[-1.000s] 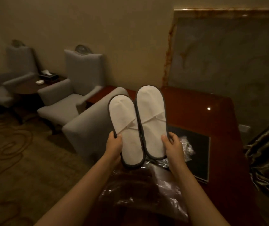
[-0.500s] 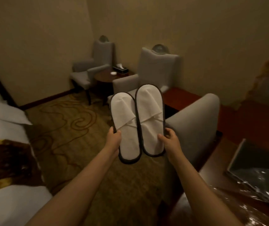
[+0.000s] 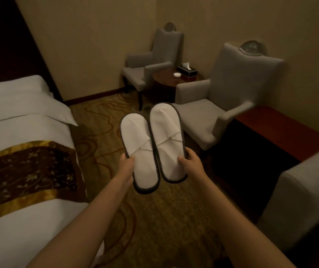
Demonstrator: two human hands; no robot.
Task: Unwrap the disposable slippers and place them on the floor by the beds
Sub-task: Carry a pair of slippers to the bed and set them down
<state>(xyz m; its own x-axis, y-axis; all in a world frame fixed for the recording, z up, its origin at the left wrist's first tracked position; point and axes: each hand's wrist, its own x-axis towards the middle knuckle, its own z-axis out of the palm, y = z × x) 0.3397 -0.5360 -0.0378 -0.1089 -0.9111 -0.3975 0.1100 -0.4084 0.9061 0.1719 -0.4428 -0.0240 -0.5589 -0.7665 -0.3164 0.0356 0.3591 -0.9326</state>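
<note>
Slippers (image 3: 166,140) unwrapped, side by side, tops facing me, held in air above the floor (image 3: 154,219). Arms stretched forward. Left grip (image 3: 127,163) pinches the left slipper's edge, right grip (image 3: 190,161) the right's. Versus 0.5 s ago: same hold; bed (image 3: 19,122) now fills more of my left.

The 2 slippers (image 3: 152,144) were white with dark grey trim. The bed (image 3: 19,113) was white, its runner (image 3: 27,175) brown and gold with leaves. The carpet (image 3: 154,219) was olive with swirls, and the chairs (image 3: 212,113) were grey.
</note>
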